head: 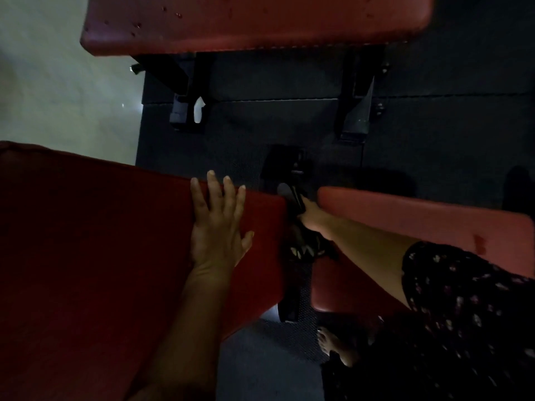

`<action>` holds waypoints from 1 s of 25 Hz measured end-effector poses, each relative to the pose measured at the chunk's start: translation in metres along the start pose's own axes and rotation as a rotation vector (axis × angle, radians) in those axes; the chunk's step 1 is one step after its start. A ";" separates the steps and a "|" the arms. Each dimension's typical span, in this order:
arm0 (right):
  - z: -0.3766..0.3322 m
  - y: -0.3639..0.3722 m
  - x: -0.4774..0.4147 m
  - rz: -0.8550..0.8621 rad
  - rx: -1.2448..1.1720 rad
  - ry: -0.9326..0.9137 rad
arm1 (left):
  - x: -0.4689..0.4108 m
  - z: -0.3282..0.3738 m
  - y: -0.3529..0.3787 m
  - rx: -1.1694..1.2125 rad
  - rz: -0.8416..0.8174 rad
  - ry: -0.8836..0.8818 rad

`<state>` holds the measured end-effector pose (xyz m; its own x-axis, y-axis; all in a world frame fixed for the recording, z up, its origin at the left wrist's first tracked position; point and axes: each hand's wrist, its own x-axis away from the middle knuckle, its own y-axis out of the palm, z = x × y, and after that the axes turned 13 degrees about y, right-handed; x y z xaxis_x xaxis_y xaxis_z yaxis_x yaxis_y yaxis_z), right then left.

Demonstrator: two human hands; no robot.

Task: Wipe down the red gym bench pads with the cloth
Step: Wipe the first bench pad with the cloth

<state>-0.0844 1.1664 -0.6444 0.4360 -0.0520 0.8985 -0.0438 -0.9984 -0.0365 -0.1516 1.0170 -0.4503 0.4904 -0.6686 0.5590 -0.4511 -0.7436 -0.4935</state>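
My left hand (pixel 217 224) lies flat with spread fingers on the big dark red pad (pixel 86 241) at lower left, near its far right corner. My right hand (pixel 314 218) reaches down into the gap between that pad and a lighter red pad (pixel 419 221) on the right. Its fingers curl downward, mostly hidden, around a dark patterned cloth (pixel 305 251) bunched under the wrist against the black frame (pixel 295 195). A third red pad (pixel 254 21) spans the top, speckled with small marks.
Black bench legs (pixel 185 91) and a second support (pixel 357 111) stand on dark rubber flooring (pixel 275 125). Pale floor (pixel 58 82) lies to the left. My bare foot (pixel 335 347) and a patterned sleeve (pixel 463 314) are at lower right.
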 end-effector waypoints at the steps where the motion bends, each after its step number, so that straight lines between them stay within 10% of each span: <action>1: 0.013 0.010 0.007 -0.025 -0.112 0.045 | 0.000 0.000 0.001 -0.003 -0.002 0.001; 17: 0.111 0.101 0.089 -0.192 -0.216 0.215 | 0.074 0.085 0.023 0.254 0.150 -0.083; 25: 0.127 0.176 0.107 0.071 -0.538 0.012 | 0.110 0.079 0.023 0.350 0.488 -0.372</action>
<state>0.0684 0.9817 -0.6106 0.4053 -0.1151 0.9069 -0.5284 -0.8391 0.1296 -0.0494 0.9262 -0.4527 0.5436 -0.8392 -0.0152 -0.4492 -0.2756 -0.8499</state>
